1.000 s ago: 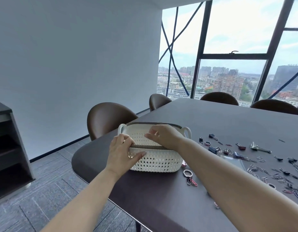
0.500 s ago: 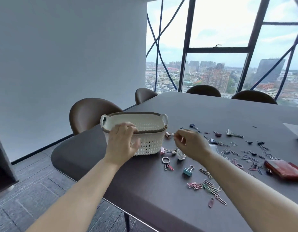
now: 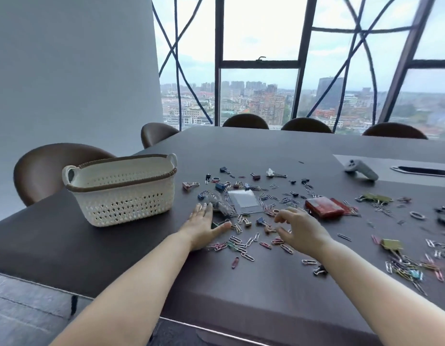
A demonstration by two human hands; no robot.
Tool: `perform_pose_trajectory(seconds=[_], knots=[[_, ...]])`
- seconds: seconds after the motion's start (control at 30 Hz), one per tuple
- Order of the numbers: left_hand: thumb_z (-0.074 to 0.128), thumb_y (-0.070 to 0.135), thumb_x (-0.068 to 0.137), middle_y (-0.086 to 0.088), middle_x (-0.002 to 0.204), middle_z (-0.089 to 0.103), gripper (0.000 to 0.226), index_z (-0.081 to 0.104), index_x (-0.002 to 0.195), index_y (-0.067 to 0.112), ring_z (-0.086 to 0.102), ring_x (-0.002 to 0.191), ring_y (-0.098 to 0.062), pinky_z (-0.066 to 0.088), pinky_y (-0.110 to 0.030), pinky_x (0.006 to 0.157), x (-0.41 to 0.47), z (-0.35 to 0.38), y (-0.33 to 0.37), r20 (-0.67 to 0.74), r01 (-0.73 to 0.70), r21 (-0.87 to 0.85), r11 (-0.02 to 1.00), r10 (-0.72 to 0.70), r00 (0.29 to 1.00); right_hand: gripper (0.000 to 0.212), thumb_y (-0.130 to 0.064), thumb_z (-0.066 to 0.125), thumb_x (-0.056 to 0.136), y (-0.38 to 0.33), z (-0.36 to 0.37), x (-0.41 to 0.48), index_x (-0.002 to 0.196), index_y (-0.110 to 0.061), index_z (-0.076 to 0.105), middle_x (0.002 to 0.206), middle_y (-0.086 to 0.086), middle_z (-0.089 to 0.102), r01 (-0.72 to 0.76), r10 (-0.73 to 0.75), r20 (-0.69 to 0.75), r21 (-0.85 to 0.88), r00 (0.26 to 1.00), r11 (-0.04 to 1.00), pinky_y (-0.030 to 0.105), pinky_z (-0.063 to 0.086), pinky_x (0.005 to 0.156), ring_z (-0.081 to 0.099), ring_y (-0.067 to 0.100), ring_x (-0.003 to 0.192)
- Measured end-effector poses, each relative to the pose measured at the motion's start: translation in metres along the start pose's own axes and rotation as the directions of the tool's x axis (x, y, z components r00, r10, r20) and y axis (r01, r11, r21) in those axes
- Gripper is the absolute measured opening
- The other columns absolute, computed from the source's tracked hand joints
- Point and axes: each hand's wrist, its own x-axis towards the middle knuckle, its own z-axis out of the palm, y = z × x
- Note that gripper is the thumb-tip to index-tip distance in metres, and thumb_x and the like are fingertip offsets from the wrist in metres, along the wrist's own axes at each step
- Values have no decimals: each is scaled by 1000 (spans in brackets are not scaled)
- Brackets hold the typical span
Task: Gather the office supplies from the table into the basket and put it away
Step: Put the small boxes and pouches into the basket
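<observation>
Basket [image 3: 121, 201] upright; left hand [image 3: 203, 229] seemingly flat.

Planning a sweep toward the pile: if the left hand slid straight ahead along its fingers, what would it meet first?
Probably the crumpled clear plastic just beyond the left hand, which lies flat on the table; the basket sits off to its left.

No text, label, brand or number could be read. The red box [image 3: 325, 207], right of the basket [image 3: 121, 193], and the clear plastic sleeve [image 3: 244, 201] between basket and box showed no legible print; any marking on the grey controller [image 3: 361, 169], farther right of the basket, was too small to tell.
</observation>
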Motion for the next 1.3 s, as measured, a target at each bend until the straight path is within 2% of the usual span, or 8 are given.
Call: perform_pose_trajectory(seconds=[0.2,0.33,0.53,0.83,1.0,1.07,1.2,1.3], knots=[[48,72,74,1,156,-14,107,-11,147,20,-17,142,-12,-4,-35,118,-19,16,52,48,-194,-219,956,209,977,30,-34,53,88,28,-14,-24,115,-22,56,127,1,54,-127,124,-36,-68,992,990,35,35,103,43,24,123],[31,98,32,3,154,-21,139,-13,145,31,-29,139,-22,-12,-51,112,-30,27,67,107,-191,80,978,183,977,57,-60,48,83,50,-29,-54,130,-28,44,142,-2,42,-236,237,6,-86,971,968,40,26,110,30,21,134],[46,77,70,4,157,-12,102,-1,147,28,-19,142,-25,-5,-47,117,-24,41,110,108,-284,116,952,272,956,93,-80,43,70,51,-22,-93,145,-42,3,158,-6,-5,-263,300,338,-152,892,953,54,-4,114,-11,22,145],[34,71,81,0,158,-5,83,3,147,31,-13,144,-23,-3,-47,117,9,41,119,-6,-239,199,950,245,969,69,-64,42,84,65,-19,-64,141,-27,29,153,0,26,-268,277,11,-211,961,940,43,13,117,18,18,142],[28,93,52,5,157,-9,108,1,144,43,-18,143,-26,-3,-50,117,24,42,123,130,-370,180,911,351,927,110,-91,28,60,89,-41,-82,147,-30,1,158,2,-9,-561,589,48,-252,807,789,62,-4,111,-13,36,143],[39,88,59,6,157,-10,103,1,144,43,-21,142,-27,-2,-52,116,30,46,137,138,-375,167,912,355,925,115,-94,28,55,97,-42,-87,147,-32,-6,157,3,-14,-629,666,125,-238,736,740,64,0,110,-15,38,142],[44,79,70,3,157,5,90,12,144,39,-7,144,-28,4,-49,117,45,54,162,52,-319,111,941,315,948,98,-86,31,68,105,-31,-80,147,-32,11,158,1,3,-545,572,98,-212,814,811,51,8,115,3,33,145],[45,67,80,-2,146,33,69,33,139,33,23,135,-28,19,-38,115,53,55,166,-75,-307,97,947,314,946,59,-55,45,87,108,-26,-65,138,-26,38,154,0,23,-418,419,30,-40,908,908,34,23,113,24,20,141]])
